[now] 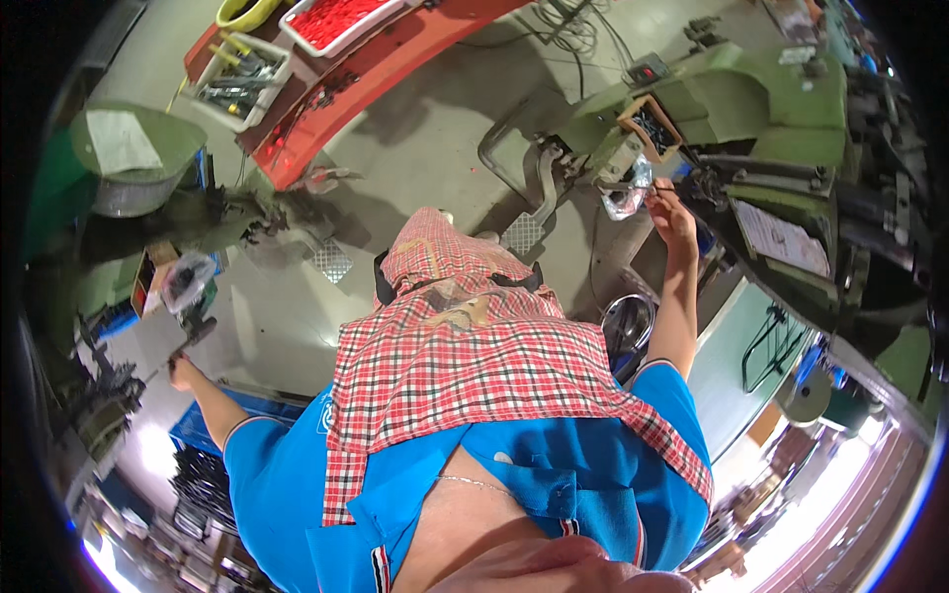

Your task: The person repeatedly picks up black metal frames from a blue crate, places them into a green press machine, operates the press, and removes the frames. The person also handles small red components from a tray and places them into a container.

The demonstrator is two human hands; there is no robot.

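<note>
Off to the right, my right hand [672, 213] is raised beside a green machine [781, 109]. Its fingers are pinched at a thin dark rod-like piece [647, 189], whose kind I cannot make out. Just left of those fingertips hangs a clear plastic bag [625, 201], and above it a wooden box [668, 140] holds small dark parts. My left hand [181, 373] reaches far left, its fingers curled at the edge of a second machine, beside a flat grey plate [148, 338]. Whatever those fingers grip is too small to tell.
Two metal foot pedals, the right pedal [523, 233] and the left pedal [333, 263], stand near the floor ahead. Beyond is a red bench [435, 44] with a white tray [368, 22] of red pieces and a bin [279, 84] of tools. Cables [568, 30] lie at the back.
</note>
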